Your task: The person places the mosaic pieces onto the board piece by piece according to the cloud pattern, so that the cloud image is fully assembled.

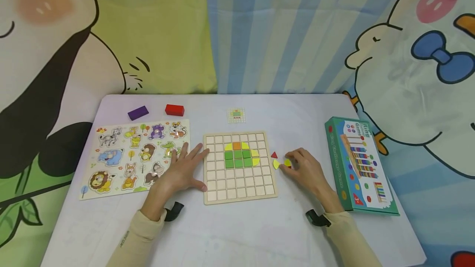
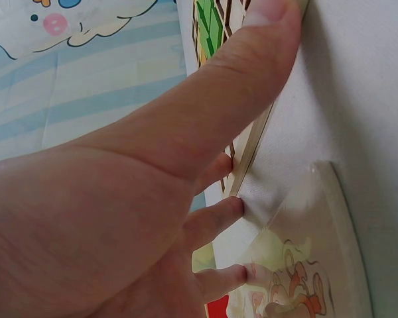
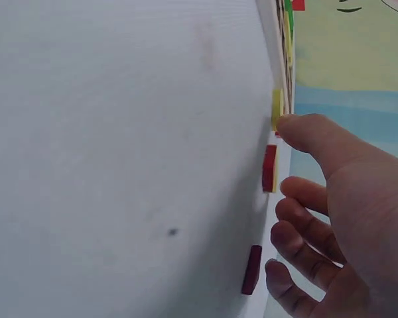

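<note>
"Head view: where is the left hand [image 1: 181, 175]?"

"At the near-left edge of the wooden grid board [image 1: 231, 195]. Its fingers are spread, holding nothing, and its thumb rests against the rim."

"And what lies on the board?"

"To the right of that hand, six green squares [image 1: 238, 162] sit in two rows, with one orange square [image 1: 236, 146] just beyond them. Yellow quarter-circles [image 1: 256, 161] lie at their corners and along their right side."

"What about the right hand [image 1: 305, 171]?"

"It is past the board's right edge. Its fingers are loosely bent, and the right wrist view shows the thumb apart from the other fingertips, with no pinch visible."

"Any pieces close to it?"

"One loose yellow piece [image 1: 287, 162] is right at its thumb and index finger; whether they touch it, I cannot tell. Just left of its fingertips lie another yellow piece [image 1: 276, 164] and a red triangle [image 1: 274, 155]."

"What else is around the hands?"

"A teal game box [image 1: 361, 166] stands right of the right hand. An animal puzzle board [image 1: 126, 167] lies partly under the left hand and wrist, and beyond that hand are a purple block [image 1: 138, 113] and a red block [image 1: 175, 110]."
</note>
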Tool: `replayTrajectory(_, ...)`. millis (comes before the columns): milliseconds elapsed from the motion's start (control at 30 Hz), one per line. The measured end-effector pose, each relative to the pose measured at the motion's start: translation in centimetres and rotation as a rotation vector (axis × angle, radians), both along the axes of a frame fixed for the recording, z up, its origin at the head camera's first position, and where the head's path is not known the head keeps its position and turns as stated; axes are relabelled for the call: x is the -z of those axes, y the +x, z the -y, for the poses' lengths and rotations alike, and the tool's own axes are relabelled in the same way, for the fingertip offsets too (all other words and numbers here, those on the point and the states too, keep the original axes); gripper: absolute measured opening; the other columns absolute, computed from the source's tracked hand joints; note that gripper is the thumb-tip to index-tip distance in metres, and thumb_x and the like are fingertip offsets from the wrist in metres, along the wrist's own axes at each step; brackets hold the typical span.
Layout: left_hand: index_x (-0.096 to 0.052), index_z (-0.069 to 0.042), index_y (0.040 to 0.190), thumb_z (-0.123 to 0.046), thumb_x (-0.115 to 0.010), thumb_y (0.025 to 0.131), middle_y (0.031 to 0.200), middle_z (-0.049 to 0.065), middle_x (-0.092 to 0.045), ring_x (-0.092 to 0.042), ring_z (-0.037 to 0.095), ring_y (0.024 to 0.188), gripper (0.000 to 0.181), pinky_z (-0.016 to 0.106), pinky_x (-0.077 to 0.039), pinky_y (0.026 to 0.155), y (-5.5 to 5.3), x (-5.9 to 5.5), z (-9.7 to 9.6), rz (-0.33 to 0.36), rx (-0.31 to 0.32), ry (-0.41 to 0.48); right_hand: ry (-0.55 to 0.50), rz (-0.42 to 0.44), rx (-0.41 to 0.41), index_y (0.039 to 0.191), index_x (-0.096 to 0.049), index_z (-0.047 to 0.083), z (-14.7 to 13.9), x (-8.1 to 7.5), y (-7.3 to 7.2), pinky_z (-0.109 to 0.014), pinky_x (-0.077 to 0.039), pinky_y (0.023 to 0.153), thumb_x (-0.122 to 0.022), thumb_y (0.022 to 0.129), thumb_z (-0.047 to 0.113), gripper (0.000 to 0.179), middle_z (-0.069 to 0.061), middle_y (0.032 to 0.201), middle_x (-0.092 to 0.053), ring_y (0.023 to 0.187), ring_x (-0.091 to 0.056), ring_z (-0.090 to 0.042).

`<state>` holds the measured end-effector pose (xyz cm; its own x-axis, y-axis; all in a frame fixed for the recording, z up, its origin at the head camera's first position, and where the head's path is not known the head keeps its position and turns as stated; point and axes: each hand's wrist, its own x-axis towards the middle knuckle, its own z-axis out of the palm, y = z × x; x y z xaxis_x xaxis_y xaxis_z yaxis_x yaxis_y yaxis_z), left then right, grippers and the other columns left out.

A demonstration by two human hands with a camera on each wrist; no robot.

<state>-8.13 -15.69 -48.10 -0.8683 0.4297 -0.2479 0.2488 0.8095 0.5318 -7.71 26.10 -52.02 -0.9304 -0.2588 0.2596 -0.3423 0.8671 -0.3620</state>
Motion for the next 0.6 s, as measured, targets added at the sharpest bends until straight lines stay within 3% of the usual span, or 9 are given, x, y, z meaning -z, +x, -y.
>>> replayTrajectory(600, -0.034, -0.013, 0.159, -0.040, -0.093, 0.063, 0.168, 0.019, -0.021, -0.002, 0.055, 0.153, 0.116, 0.080, 0.001, 0.114, -0.06, 0.12, -0.02, -0.013, 0.004, -0.006, 0.017, -0.035, 0.064, 0.098, -0.074, 0.006, -0.84, 0.75, 0.61, -0.028, -0.044, 0.060, -0.087, 0.077, 0.040, 0.042, -0.004, 0.086, -0.062, 0.071, -0.049, -0.014)
